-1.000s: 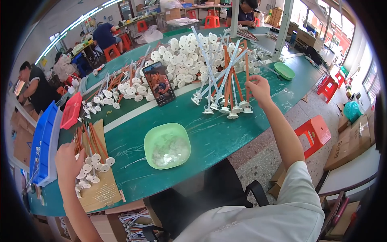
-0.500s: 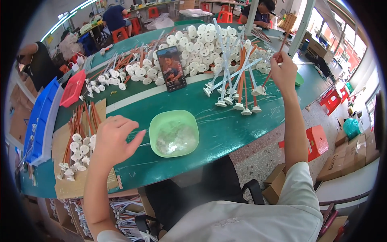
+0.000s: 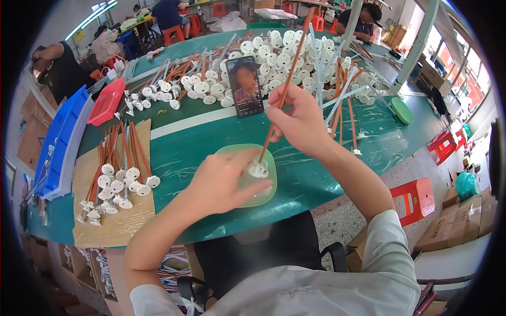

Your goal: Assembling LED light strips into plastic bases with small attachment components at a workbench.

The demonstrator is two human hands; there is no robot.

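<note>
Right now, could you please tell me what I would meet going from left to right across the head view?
Blue bin → red basket → left hand → right hand, holding a brown strip → green plate → teal bag.

Along the left edge of the counter (image 3: 179, 152), a blue bin (image 3: 63, 142), with a red basket (image 3: 108, 102) just beside it. Standing mid-counter, a dark phone (image 3: 245, 87), screen lit. Near the right end, a green dish (image 3: 402, 110). On the floor right of the near edge, a red stool (image 3: 416, 200); farther right, cardboard boxes (image 3: 450, 224), a teal bag (image 3: 466, 186). Beyond the far edge, a seated person in dark blue (image 3: 167, 16).
</note>
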